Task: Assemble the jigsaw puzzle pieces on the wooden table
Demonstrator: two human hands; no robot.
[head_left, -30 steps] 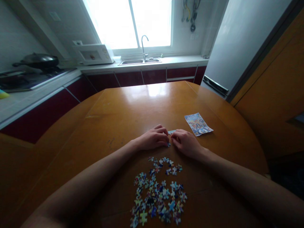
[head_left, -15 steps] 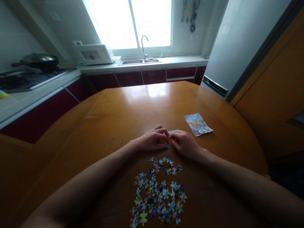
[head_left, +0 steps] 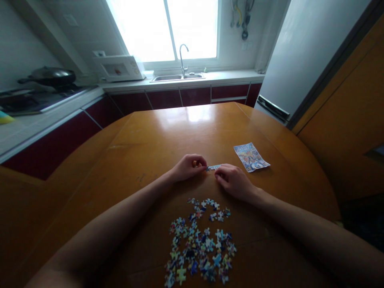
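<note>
At frame centre, on the wooden table (head_left: pixel 168 132), the left hand (head_left: pixel 188 168) is curled, its fingertips pinched on the left end of a short strip of joined puzzle pieces (head_left: pixel 213 167). Right hand (head_left: pixel 234 182) rests half-closed, fingertips touching the strip's right end. Loose puzzle pieces (head_left: pixel 199 244) lie at lower centre; a picture card (head_left: pixel 251 157) lies right of centre.

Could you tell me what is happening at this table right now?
A person sits at a wooden table with both hands around a short strip of joined puzzle pieces. The left hand pinches one end, and the right hand rests at the other. A heap of loose pieces lies nearer the person, and a printed picture card lies to the right.
</note>
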